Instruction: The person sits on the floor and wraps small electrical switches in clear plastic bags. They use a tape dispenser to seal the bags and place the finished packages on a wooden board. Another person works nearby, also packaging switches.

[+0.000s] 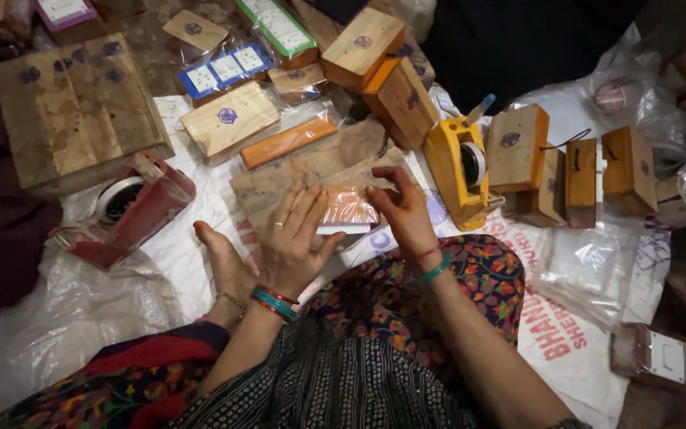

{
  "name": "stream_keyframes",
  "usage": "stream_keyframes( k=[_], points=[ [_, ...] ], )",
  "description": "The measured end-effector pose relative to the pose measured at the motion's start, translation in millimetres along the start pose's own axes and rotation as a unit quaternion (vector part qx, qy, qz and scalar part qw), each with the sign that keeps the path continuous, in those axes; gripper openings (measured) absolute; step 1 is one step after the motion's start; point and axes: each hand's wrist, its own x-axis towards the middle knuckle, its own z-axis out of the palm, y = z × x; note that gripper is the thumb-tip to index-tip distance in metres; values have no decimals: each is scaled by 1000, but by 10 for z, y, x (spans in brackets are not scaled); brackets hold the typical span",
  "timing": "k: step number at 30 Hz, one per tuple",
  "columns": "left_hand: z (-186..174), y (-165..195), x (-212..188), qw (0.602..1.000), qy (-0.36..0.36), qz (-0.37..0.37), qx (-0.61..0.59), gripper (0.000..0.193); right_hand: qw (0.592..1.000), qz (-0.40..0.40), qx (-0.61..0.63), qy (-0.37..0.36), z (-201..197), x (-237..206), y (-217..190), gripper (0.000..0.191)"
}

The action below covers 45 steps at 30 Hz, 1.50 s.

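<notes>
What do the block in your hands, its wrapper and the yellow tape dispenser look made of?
Block: seemingly raw unfinished wood, pale with matte grain. Wrapper held by the left hand and right hand: thin clear plastic film, glossy and crinkled, tinted orange by what lies under it. Yellow tape dispenser: smooth painted look, probably plastic or metal; can't tell which.

The left hand (295, 238) wears a thin ring on one finger, and its wrist carries a stack of bangles (273, 303) in teal and red. The right hand (402, 210) has a red thread and a teal bangle (433, 268) at the wrist. The forearms are bare. The dress (343, 381) is dark with fine pale dotted stripes; the cloth over the lap (478, 274), at about two o'clock from it, is dark with red, orange and green flowers. A thin chain anklet (232, 300) circles the bare foot (222, 258).
</notes>
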Motion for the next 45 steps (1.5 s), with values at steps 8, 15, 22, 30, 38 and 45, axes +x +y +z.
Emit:
stream_keyframes(
  k=[8, 15, 22, 30, 38, 45],
  points=[
    [85, 16, -105, 976, 26, -134, -167, 57, 998, 20, -50, 24, -921, 67, 162, 31],
    [191, 174, 39, 978, 63, -159, -122, 53, 936, 12, -225, 272, -2276, 434, 529, 24],
    [182, 112, 49, 960, 34, -205, -190, 30, 955, 131, -229, 137, -2386, 469, 859, 21],
    [176, 112, 74, 944, 13, -236, -231, 30, 971, 92, -125, 182, -2462, 385, 779, 9],
    [232, 192, -1, 946, 31, -223, -235, 30, 947, 194, -118, 226, -2572, -286, 696, 8],
    [252, 240, -2, 945, 45, -232, -226, 29, 916, 370, 11, 156, -2560, -137, 783, 9]
  ],
)
